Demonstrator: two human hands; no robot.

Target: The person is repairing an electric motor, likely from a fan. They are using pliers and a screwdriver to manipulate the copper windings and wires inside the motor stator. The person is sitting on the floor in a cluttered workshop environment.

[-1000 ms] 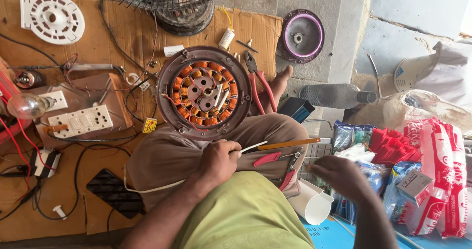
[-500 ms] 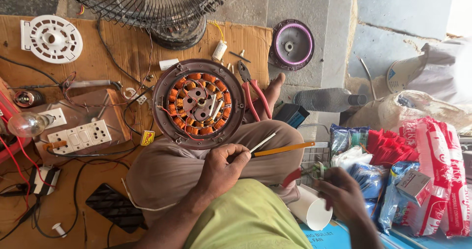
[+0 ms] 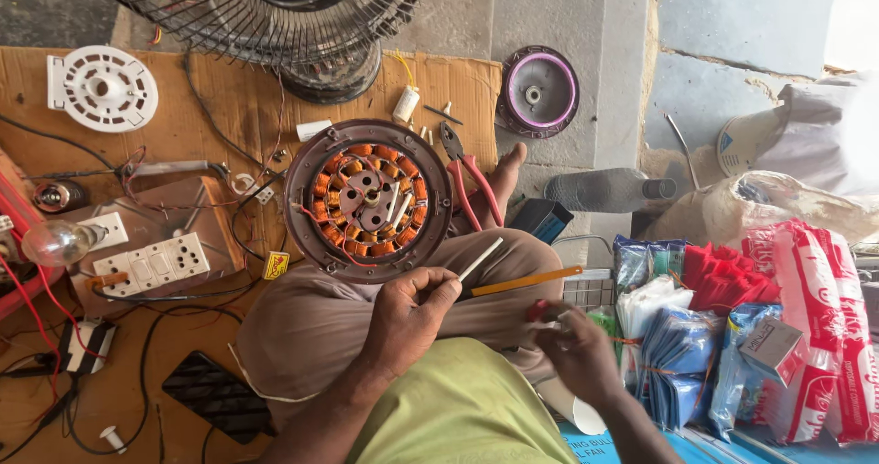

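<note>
Left hand (image 3: 409,316) is closed, a thin white sleeve strip (image 3: 480,259) pinched between thumb and fingers, tip angled up-right over the knee. Right hand (image 3: 575,349) is curled shut on a small red-handled tool (image 3: 538,311), just beside the yellow stick (image 3: 526,281) laid across the lap. Fan stator (image 3: 368,200) with copper windings is seated against the knee, untouched by either hand. Versus half a second earlier: right hand has been brought in from the wire basket (image 3: 586,290) toward the left; strip grip unchanged.

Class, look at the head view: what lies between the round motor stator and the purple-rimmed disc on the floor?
In the head view, red-handled pliers and a few small screws lie on the cardboard between the stator and the disc.
</note>
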